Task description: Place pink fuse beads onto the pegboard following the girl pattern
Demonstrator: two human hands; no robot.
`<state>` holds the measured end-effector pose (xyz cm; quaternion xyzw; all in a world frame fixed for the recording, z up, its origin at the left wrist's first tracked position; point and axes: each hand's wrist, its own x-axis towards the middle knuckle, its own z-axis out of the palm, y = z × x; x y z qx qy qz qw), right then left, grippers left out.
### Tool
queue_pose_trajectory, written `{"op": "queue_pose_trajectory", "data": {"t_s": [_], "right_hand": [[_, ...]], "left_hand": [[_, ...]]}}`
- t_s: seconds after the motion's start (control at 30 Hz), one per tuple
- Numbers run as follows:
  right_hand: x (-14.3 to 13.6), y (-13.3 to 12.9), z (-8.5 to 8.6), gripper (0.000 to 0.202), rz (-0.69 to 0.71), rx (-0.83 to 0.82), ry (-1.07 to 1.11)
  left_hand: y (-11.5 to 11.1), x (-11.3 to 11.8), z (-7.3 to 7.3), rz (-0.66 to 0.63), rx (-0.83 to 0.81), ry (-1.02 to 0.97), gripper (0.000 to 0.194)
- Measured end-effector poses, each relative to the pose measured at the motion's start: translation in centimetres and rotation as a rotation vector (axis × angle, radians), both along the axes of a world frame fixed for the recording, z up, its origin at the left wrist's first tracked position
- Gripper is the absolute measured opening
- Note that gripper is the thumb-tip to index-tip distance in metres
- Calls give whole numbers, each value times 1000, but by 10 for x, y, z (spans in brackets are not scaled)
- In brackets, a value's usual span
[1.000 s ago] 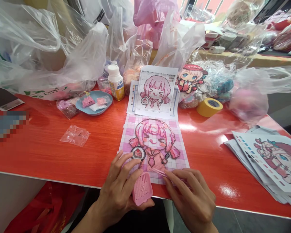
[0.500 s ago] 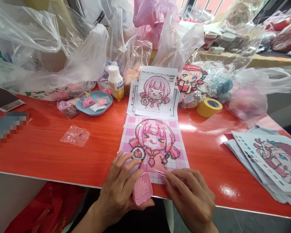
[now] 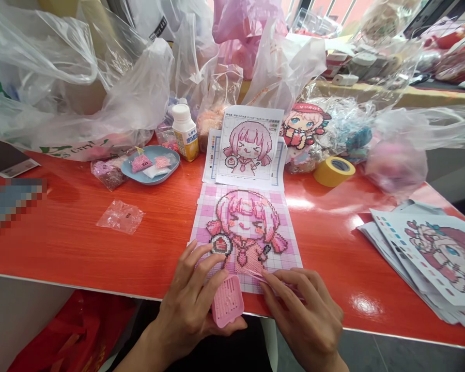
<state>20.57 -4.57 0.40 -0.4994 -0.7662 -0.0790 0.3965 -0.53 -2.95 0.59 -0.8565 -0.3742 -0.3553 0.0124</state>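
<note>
One left hand (image 3: pixel 191 292) grips a grooved, round-cornered pink plastic tray (image 3: pixel 228 302), tilted at the near edge of the glossy bench (image 3: pixel 158 258). The right hand (image 3: pixel 308 310) pinches slim pink tweezers (image 3: pixel 257 275), tips at a grainy bead picture (image 3: pixel 250 256) on a gridded board (image 3: pixel 201 227), just ahead of both hands. Against a second ago, I note no clear shift.

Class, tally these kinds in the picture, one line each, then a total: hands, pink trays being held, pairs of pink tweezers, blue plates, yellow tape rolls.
Hands: 2 (left hand, right hand)
Pink tray: 1
Pink tweezers: 1
Blue plate: 1
Yellow tape roll: 1
Total: 6
</note>
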Motion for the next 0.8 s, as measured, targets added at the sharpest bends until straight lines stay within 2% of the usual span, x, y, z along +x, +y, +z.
{"op": "queue_pose_trajectory", "data": {"t_s": [0.4,0.6,0.7,0.8], "right_hand": [[6,-6,-1,32,24,36,87],[7,-6,-1,28,93,42,115],[0,-11,2,25,134,-56,293],[-12,-23,2,20,140,-255,520]], "left_hand": [[-1,-1,-2,0,-6,-28,61],[1,-4,-4,-23,-59,-158,59],[1,-7,-3,-55,-126,-201,56],[-3,-10,1,-87,-154,-228,56]]}}
